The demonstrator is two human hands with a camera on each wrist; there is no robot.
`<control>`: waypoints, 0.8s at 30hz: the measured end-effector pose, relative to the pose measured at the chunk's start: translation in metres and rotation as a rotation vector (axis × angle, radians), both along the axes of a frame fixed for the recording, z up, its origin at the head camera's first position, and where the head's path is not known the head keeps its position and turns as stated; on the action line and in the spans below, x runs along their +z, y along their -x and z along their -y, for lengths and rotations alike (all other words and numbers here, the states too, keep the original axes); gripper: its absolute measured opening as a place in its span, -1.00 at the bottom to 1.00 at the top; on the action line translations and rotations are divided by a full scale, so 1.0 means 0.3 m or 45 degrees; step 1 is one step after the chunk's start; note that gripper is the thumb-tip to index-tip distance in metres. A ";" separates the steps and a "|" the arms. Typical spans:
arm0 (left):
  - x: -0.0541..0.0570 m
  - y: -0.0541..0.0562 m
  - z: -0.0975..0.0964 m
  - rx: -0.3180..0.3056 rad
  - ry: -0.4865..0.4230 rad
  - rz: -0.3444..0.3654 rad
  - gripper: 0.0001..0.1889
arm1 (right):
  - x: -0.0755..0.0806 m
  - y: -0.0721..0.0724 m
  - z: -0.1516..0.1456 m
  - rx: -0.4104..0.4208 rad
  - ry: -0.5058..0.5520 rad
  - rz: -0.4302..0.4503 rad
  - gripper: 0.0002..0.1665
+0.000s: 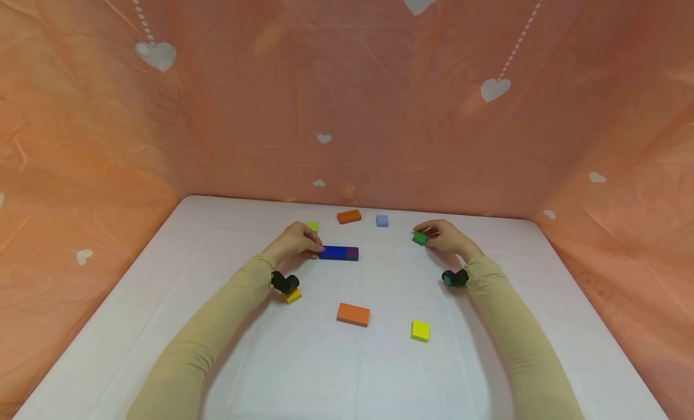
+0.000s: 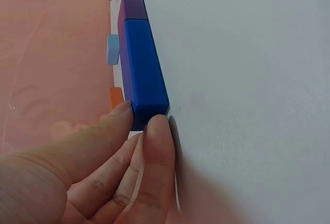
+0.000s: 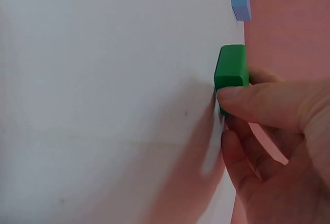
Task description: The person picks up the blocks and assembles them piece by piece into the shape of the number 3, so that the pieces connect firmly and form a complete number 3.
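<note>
Thumb and fingers of my left hand (image 1: 295, 242) pinch the near end of a long blue block (image 2: 144, 64). A short purple block (image 2: 133, 7) sits against the far end of the blue one, in line with it. In the head view the purple block (image 1: 352, 253) points toward the table's middle. Off to the right, my right hand (image 1: 447, 236) pinches a small green block (image 3: 232, 66) between thumb and fingers, close over the white table. The light blue block (image 3: 240, 1) lies beyond it in the right wrist view.
At the back lie an orange block (image 1: 349, 217), a light blue block (image 1: 382, 221) and a lime block (image 1: 312, 226) partly behind the left hand. Nearer are an orange block (image 1: 353, 314), a yellow block (image 1: 420, 331) and a darker yellow block (image 1: 293, 296) under the left wrist.
</note>
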State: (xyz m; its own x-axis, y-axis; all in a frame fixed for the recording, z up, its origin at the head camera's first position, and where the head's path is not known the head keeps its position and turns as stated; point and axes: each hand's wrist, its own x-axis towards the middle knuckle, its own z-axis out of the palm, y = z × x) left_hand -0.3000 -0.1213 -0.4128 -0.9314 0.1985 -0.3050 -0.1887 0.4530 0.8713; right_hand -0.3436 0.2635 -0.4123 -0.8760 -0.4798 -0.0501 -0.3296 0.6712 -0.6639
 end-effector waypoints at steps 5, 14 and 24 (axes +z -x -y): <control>0.001 0.000 0.000 -0.003 -0.006 -0.006 -0.79 | 0.003 -0.004 -0.001 -0.006 -0.003 0.006 -0.55; -0.007 0.005 0.003 -0.007 -0.003 0.004 -0.81 | -0.008 -0.004 -0.004 -0.032 0.009 0.010 -0.57; 0.000 0.003 0.009 -0.038 -0.011 -0.008 -0.84 | 0.010 -0.010 0.000 -0.083 0.042 -0.028 -0.61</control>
State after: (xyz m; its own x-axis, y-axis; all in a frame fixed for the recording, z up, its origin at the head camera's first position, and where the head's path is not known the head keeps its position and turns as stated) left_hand -0.3008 -0.1239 -0.4127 -0.9271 0.2287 -0.2969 -0.1696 0.4504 0.8766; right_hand -0.3406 0.2636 -0.4093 -0.9062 -0.4225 -0.0159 -0.3003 0.6696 -0.6793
